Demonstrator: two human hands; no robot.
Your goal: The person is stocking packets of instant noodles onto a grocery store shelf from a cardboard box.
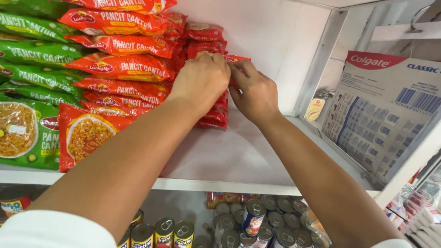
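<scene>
Red noodle packets [216,108] at the back of the white shelf [239,156] are what both hands are on. Only one view, head cam looking down/forward, so all from there.

Left hand [200,80]: fingers curled over the top of the rear red stack, knuckles up, pressing on or holding the upper packet. Fingertips are hidden behind the hand, so can't tell how tight the grip is; it looks pressed together on the packet, not spread. Right hand [255,92]: just beside the left, almost touching it, thumb and forefinger pinching the packet edge near the top of the same stack.

Stack position: far end of the shelf, against the white back wall, right of the bigger piles. Further left are more red packets [121,69] piled flat in a leaning heap, and left of those, green noodle packets [34,55], w/ some packs standing face-out at the front edge.

How far along, judging by layout: left half of the shelf is packed full, rear red stack is several packs high, and the right half of the shelf shows bare white board. So stacking looks partly done, w/ the top packet being set or squared and room left beside it.

Elsewhere: flat toothpaste carton [386,110] leaning at the right side; tin cans [257,220] w/ pull-tab lids on the lower level beneath the shelf.
</scene>
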